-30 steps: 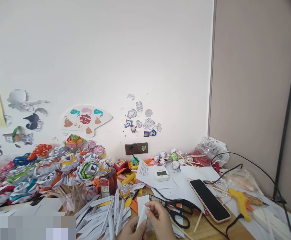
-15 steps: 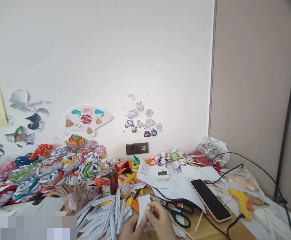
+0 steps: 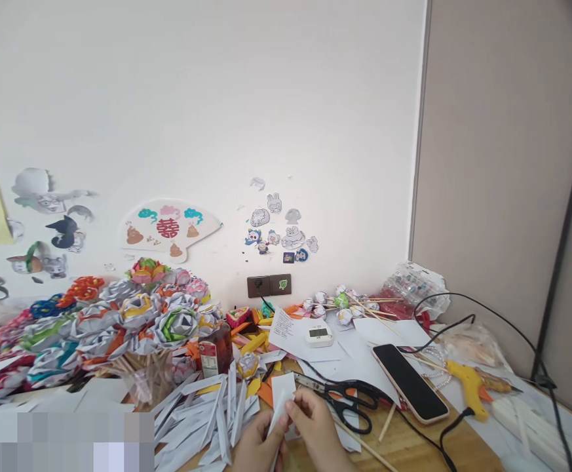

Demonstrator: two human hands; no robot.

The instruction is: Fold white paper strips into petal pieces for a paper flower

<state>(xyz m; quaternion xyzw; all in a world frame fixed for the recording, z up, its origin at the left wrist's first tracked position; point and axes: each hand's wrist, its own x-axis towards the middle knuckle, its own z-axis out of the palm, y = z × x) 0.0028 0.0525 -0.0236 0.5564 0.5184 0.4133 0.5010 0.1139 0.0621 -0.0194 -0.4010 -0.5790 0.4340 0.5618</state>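
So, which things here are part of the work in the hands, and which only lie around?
In hand:
left hand
right hand
white paper strip

Lying about:
scissors
phone
glue gun
paper flowers
folded strips

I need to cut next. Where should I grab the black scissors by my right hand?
Grip the scissors by the black finger loops at their right end, coming from the right. The closed blades point left toward the right hand, so the loops are the safe end.

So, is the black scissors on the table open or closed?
Closed: the scissors lie flat, blades together pointing left, beside the right hand.
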